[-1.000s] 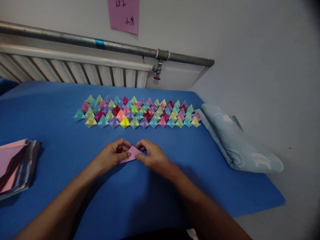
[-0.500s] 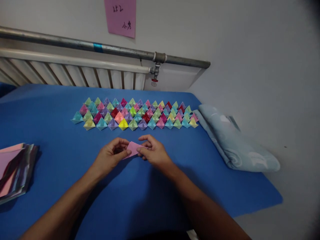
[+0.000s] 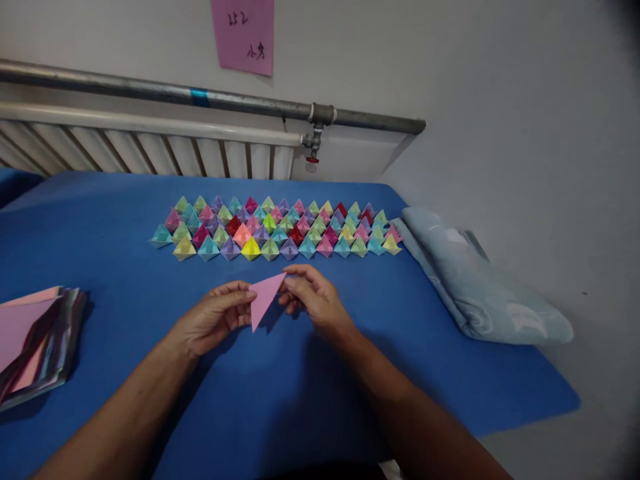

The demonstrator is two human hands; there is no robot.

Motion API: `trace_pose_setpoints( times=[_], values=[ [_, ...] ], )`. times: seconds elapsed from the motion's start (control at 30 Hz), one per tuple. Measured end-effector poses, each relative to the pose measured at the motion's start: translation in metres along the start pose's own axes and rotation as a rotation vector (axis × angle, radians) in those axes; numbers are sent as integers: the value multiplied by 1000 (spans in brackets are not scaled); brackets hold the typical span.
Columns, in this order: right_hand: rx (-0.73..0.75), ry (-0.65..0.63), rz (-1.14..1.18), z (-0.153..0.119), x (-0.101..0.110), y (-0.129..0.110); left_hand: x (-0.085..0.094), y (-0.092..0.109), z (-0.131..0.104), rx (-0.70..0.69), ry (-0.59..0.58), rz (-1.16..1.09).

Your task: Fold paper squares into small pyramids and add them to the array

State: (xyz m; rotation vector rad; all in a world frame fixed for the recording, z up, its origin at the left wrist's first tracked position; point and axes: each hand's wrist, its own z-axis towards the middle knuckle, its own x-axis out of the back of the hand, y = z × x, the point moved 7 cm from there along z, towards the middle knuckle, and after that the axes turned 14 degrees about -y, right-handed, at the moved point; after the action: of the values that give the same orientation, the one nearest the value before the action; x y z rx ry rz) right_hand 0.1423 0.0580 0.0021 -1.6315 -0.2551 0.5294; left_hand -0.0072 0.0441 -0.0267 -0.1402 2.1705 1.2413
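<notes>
A piece of pink paper [image 3: 265,297], folded into a triangle, is held up between my hands above the blue surface [image 3: 240,413]. My left hand [image 3: 220,315] pinches its left corner, thumb on top and fingers underneath. At the upper right tip, the thumb and forefinger of my right hand [image 3: 311,297] close on the paper, the other fingers curled. Just beyond my hands stand rows of small folded paper boats [image 3: 251,249] in many colours, set close together.
At the left lies a stack of coloured paper sheets [image 3: 30,320]. A folded light-blue blanket [image 3: 480,287] rests along the right edge. Behind the surface are a white radiator [image 3: 175,153], a metal pipe [image 3: 250,102] with a red-handled valve [image 3: 313,159], and a pink note [image 3: 245,33] on the wall.
The pink paper has turned and now shows as a clear triangle with one point down. My right hand has shifted to its upper tip. The view has moved slightly left.
</notes>
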Motion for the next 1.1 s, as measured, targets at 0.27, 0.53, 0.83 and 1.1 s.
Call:
trace_pose_setpoints(
  times=[0.27, 0.53, 0.83, 1.1],
  values=[
    [58, -42, 62, -5, -16, -4, -11, -8, 1, 27, -120, -190],
    [29, -66, 91, -4, -18, -6, -11, -12, 1, 22, -132, -207],
    [-19, -88, 218, -3, -21, -1, -15, -14, 1, 32, -178, -236],
    [-9, -106, 283, -3, -21, 4, -15, -11, 0, 15, -192, -189]
  ],
)
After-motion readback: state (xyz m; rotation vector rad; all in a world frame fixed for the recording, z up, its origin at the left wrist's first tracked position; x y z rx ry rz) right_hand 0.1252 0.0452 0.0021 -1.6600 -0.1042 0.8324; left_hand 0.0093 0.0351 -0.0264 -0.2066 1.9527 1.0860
